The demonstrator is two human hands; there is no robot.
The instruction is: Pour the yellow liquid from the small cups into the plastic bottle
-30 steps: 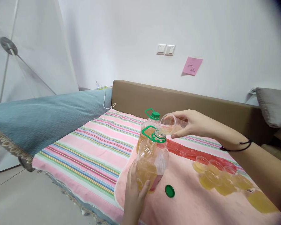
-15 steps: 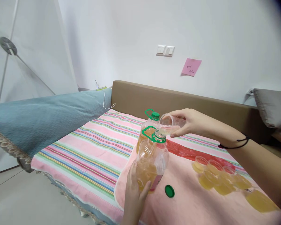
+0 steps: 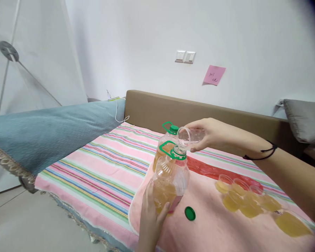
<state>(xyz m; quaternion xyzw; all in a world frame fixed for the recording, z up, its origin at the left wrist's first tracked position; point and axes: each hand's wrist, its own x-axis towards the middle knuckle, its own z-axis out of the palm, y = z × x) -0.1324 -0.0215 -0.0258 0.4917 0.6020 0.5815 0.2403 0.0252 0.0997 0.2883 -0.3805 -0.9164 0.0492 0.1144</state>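
Note:
My left hand [image 3: 151,211] grips the lower side of a clear plastic jug [image 3: 170,185], which has a green handle ring and holds yellow-brown liquid. The jug stands uncapped. Above its mouth, my right hand [image 3: 206,133] holds a clear plastic cup [image 3: 186,138] tipped on its side, the rim toward the jug's neck. Little or no liquid shows in the cup. Just behind stands a second jug [image 3: 160,150] with its green cap on. A loose green cap [image 3: 190,213] lies on the pink cloth [image 3: 199,234] to the right of the front jug.
Several clear cups of yellow liquid [image 3: 232,201] stand close together at the right, under my right forearm. A flat red plastic wrapper [image 3: 204,169] lies behind them. The striped bedspread [image 3: 102,168] spreads to the left; a brown headboard [image 3: 160,108] runs along the wall.
My right hand and the cup have risen slightly and moved a little left, and the cup now looks emptier. My left hand and the jugs have stayed in place.

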